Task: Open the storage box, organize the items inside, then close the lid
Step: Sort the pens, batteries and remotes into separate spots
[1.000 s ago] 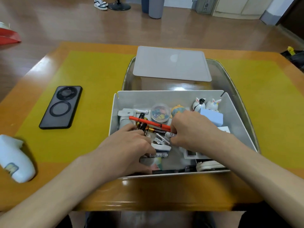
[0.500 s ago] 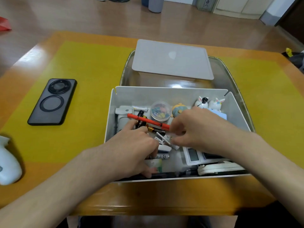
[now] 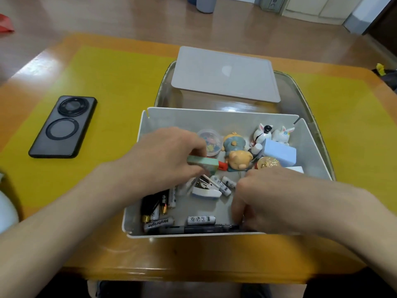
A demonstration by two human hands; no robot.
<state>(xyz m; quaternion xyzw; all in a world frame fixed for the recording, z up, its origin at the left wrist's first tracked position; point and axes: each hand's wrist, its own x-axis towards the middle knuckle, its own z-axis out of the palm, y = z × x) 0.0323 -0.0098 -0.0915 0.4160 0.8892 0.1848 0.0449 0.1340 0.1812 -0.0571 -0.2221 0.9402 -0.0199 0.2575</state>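
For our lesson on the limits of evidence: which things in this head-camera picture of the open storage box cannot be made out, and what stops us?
- What the right hand grips at the grey plastic storage box's near right corner: hidden by the hand.
- The green-and-white block held by the left hand: blurred, identity unclear.
- White rounded object at the left edge: cut off by the frame.
- Small print on the white batteries: too small.

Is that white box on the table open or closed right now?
Open. The storage box has no cover on it, so its contents show, and the lid lies flat on the tray behind it.
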